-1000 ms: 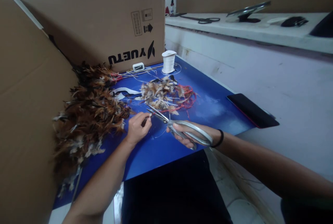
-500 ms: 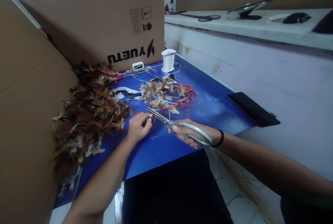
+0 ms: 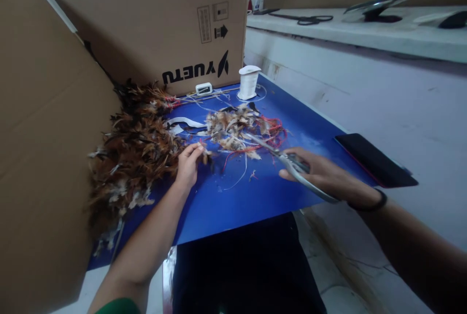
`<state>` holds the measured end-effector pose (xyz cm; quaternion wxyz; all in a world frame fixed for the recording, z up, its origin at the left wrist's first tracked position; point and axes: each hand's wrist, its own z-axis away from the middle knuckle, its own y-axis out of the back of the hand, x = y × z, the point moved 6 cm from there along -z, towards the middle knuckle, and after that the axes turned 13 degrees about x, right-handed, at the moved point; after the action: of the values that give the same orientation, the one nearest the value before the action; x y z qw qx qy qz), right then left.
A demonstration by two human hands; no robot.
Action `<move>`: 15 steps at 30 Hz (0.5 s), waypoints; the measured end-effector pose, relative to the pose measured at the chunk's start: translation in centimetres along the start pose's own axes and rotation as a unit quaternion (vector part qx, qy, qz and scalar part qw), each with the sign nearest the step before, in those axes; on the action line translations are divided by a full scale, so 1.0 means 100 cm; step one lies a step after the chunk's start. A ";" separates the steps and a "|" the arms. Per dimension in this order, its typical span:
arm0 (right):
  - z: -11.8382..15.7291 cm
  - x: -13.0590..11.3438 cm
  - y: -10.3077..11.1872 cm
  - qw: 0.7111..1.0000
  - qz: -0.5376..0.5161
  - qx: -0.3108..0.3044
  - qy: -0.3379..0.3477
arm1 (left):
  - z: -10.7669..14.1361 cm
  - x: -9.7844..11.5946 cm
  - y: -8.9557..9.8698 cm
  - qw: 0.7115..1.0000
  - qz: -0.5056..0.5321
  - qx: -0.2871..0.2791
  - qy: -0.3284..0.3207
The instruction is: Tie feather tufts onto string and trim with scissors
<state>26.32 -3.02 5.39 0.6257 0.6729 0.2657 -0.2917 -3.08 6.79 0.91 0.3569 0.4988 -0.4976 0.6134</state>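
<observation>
Gripping: left hand (image 3: 189, 161), feather tuft (image 3: 207, 154) | right hand (image 3: 314, 170), scissors (image 3: 297, 173) | both above blue table (image 3: 233, 212)

Silver scissors (image 3: 304, 180) beside feather pile (image 3: 228, 127); small feather tuft (image 3: 207, 155), blurred.

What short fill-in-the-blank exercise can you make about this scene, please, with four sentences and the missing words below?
1. The right hand holds a pair of ____.
2. The colour of the table is ____.
3. The large word printed upside down on the box is ____.
4. The dark wristband is on the ____ arm.

Missing words: scissors; blue; YUETU; right.
</observation>
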 end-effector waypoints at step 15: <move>0.019 0.097 0.037 0.894 0.358 0.170 -0.210 | -0.014 -0.008 0.016 0.977 0.167 0.060 0.116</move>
<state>35.58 -5.24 0.85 0.6048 0.7419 -0.1847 -0.2232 -4.70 7.79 -0.31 0.2737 0.3546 -0.4915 0.7468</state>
